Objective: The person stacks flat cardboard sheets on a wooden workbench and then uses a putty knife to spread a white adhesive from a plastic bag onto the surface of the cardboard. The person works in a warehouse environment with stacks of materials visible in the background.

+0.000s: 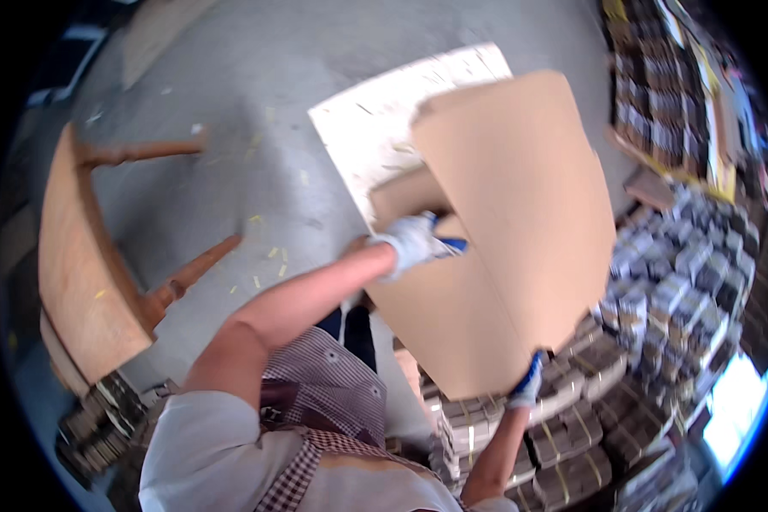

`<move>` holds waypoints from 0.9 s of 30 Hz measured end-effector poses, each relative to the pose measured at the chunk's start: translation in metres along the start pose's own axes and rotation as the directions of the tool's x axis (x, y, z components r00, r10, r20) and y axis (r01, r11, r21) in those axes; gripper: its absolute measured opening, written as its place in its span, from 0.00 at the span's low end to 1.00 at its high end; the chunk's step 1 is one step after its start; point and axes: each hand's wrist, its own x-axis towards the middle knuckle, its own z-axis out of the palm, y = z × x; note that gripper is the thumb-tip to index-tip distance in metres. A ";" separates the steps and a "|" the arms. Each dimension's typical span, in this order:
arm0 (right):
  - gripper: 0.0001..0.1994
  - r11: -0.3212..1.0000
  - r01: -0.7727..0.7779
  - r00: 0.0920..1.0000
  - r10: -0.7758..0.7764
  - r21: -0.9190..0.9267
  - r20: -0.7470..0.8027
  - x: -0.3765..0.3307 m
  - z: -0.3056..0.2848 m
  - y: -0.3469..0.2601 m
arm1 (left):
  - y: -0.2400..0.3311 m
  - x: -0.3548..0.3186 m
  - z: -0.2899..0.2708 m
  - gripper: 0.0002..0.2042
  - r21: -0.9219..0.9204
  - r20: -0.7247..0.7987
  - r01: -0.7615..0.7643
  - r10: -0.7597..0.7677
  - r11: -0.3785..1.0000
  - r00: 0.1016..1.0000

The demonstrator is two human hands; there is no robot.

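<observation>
A large brown cardboard sheet (520,188), creased and partly folded, lies tilted in front of me. My left hand (411,246), in a white glove with blue fingers, rests against the cardboard near its crease. Its visible fingers are stretched and apart; the others are hidden. Lower right, my right hand (527,384), gloved the same way, is closed on the sheet's near edge. Beneath the cardboard shows a white, scuffed board (375,111).
Strapped cardboard bundles (567,435) are stacked near my right side, with grey-white bundles (674,273) beyond. A wooden bench (90,264) lies on its side at left, legs pointing inward. More stacks (657,102) stand far right. Yellow scraps dot the grey floor (290,179).
</observation>
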 end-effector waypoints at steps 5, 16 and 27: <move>0.34 0.975 -0.077 0.948 0.006 0.210 0.319 -0.090 0.006 -0.058 | -0.003 -0.077 -0.017 0.45 -0.081 -0.013 -0.069 0.068 0.994 0.998; 0.34 0.994 -0.093 0.826 0.046 0.057 0.562 -0.239 0.091 0.014 | 0.010 -0.177 -0.051 0.36 0.296 -0.069 -0.157 0.185 0.942 0.980; 0.34 0.998 -0.044 0.275 -0.032 0.046 0.961 -0.382 0.250 0.059 | 0.022 -0.564 -0.121 0.33 0.588 -0.597 0.256 0.199 0.767 0.777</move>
